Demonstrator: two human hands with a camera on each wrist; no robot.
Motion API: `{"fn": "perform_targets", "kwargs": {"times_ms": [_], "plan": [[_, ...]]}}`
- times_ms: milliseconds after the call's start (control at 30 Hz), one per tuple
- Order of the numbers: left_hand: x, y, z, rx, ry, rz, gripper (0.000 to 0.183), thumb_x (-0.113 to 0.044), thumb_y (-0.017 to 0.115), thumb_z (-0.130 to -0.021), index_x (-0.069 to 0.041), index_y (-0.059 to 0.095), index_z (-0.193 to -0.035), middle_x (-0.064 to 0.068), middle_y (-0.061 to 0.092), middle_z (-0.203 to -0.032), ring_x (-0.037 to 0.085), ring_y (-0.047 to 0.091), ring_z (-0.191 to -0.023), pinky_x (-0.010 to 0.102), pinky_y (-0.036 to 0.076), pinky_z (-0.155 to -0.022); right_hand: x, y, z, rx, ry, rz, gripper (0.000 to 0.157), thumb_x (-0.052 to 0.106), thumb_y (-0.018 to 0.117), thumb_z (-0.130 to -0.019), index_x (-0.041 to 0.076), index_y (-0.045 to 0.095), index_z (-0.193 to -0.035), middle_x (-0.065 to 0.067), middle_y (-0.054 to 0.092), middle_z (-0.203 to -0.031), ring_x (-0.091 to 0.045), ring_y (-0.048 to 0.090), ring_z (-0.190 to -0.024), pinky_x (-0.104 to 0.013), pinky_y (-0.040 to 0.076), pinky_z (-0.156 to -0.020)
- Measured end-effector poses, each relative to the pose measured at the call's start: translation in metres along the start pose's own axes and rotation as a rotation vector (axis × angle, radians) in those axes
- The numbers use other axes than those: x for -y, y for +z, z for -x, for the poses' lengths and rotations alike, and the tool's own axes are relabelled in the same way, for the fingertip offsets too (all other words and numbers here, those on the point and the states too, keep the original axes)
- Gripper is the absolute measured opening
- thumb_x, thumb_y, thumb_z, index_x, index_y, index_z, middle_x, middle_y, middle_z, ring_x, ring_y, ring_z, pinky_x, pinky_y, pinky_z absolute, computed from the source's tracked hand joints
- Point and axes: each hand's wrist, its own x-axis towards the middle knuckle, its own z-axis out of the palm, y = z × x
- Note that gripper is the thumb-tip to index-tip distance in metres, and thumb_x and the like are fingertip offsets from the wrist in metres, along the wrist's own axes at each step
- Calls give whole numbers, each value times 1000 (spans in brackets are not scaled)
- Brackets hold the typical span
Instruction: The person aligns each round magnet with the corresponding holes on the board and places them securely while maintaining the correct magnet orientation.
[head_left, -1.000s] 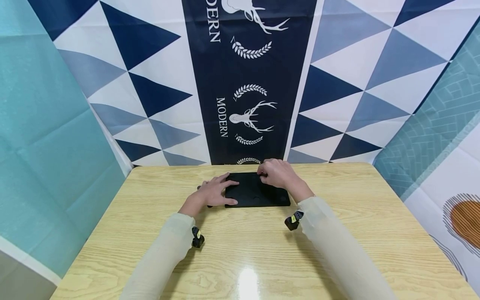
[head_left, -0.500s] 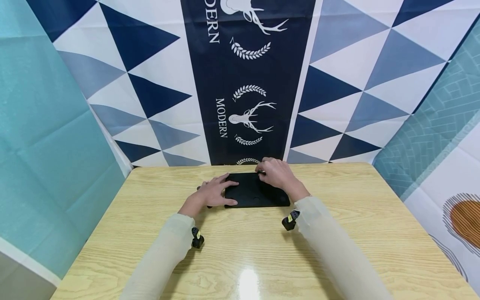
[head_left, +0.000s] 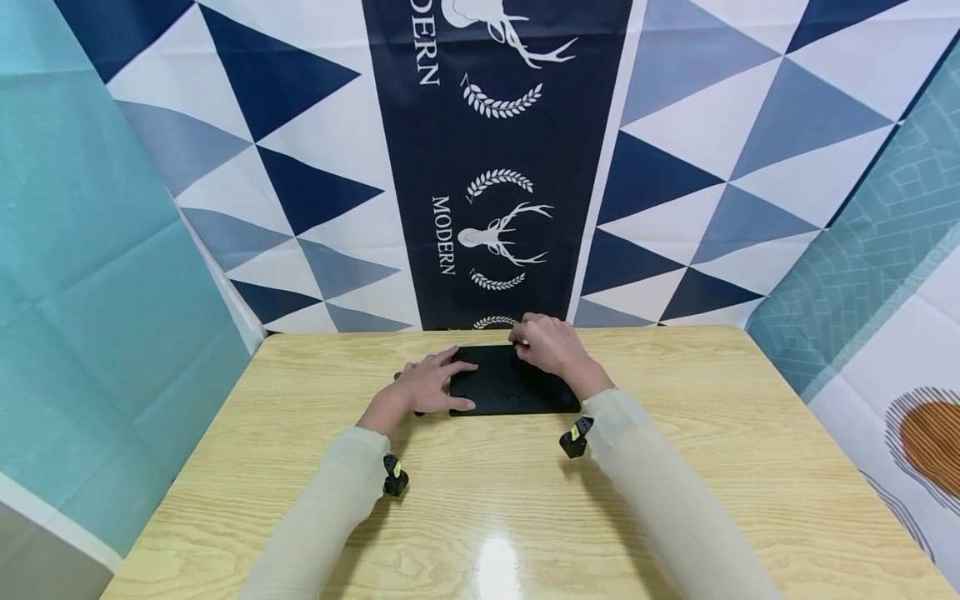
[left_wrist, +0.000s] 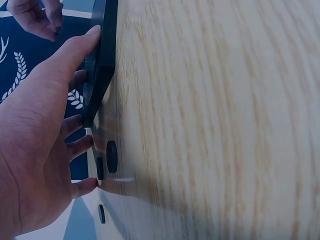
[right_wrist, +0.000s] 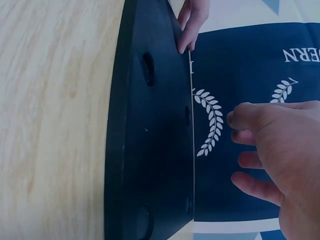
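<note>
A flat black rectangular board with round marks in its face lies near the table's back edge. My left hand rests at its left end, fingers spread, the thumb on the near side and the fingertips along the left edge. Several loose black discs lie on the table beside and under that hand. My right hand is over the back edge of the board, thumb and fingers bent together around a small dark piece, mostly hidden by the fingertips. In the right wrist view, this hand is apart from the board's surface.
The wooden table ends right behind the board, where a patterned cloth hangs down. Teal cloth hangs at the left side. A small black camera sits on each wrist.
My right hand has shifted slightly left and away from me over the board's back edge, still pinching the small dark piece. The left hand and the board have stayed put.
</note>
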Motion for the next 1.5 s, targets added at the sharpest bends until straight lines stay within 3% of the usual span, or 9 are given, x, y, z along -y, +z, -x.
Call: {"fn": "perform_targets", "kwargs": {"times_ms": [433, 1033, 1100, 1200, 1267, 1300, 1367, 1433, 1500], "plan": [[2, 1, -3, -3, -4, -18, 77, -66, 68, -105, -39, 45, -174, 6, 13, -193, 43, 23, -177, 81, 25, -133, 1, -4, -13, 19, 6, -9, 21, 16, 78, -105, 15, 88, -123, -9, 80, -114, -25, 73, -88, -42, 65, -77], [2, 0, -1, -5, 3, 4, 77, -65, 68, -105, -38, 45, -173, 6, 13, -193, 43, 23, -177, 81, 24, -133, -2, 6, -19, 92, 24, 7, 21, 18, 79, -105, 16, 88, -124, -10, 81, -123, -30, 79, -106, -51, 67, -93], [1, 0, -1, -4, 3, 7, 77, -65, 68, -106, -38, 45, -173, 6, 13, -193, 42, 23, -177, 82, 24, -133, -13, 21, -24, 64, 2, 10, 19, 21, 79, -104, 18, 88, -121, -9, 81, -121, -29, 78, -103, -52, 67, -89], [1, -1, -1, -4, 2, 14, 77, -65, 69, -105, -38, 45, -174, 6, 13, -193, 43, 23, -177, 82, 23, -133, -14, 24, -27, 99, 11, -5, 20, 19, 78, -105, 19, 88, -122, -8, 82, -124, -29, 78, -107, -54, 66, -92], [0, -1, 0, -3, 1, 13, 77, -65, 69, -105, -38, 45, -174, 6, 13, -193, 43, 23, -177, 82, 23, -133, -29, 46, -35, 84, -4, -13, 19, 21, 79, -104, 23, 89, -120, -6, 82, -123, -28, 78, -104, -52, 66, -86], [0, -2, 0, -2, 1, 13, 77, -65, 69, -105, -38, 45, -174, 6, 13, -193, 43, 22, -177, 82, 23, -133, -25, 41, -33, 109, 12, -25, 20, 21, 79, -104, 23, 88, -122, -6, 82, -125, -28, 79, -107, -53, 66, -89], [0, -2, 0, -1, 1, 12, 77, -65, 69, -105, -38, 45, -174, 6, 13, -193, 43, 22, -177, 81, 23, -133, -28, 49, -37, 116, 17, -37, 20, 21, 80, -103, 24, 89, -121, -5, 83, -124, -28, 79, -105, -53, 66, -87], [0, -2, 0, 0, 1, 12, 77, -65, 69, -105, -38, 45, -174, 6, 12, -193, 43, 22, -177, 81, 24, -133, -37, 63, -41, 77, -4, -22, 17, 23, 82, -101, 27, 89, -117, -4, 84, -120, -26, 78, -99, -52, 65, -80], [0, -2, 0, 0, 1, 14, 78, -65, 69, -105, -38, 45, -174, 6, 12, -193, 43, 22, -177, 81, 24, -133, -23, 45, -34, 101, 17, -27, 17, 21, 81, -102, 23, 89, -116, -6, 84, -120, -26, 79, -100, -53, 66, -84]]}}
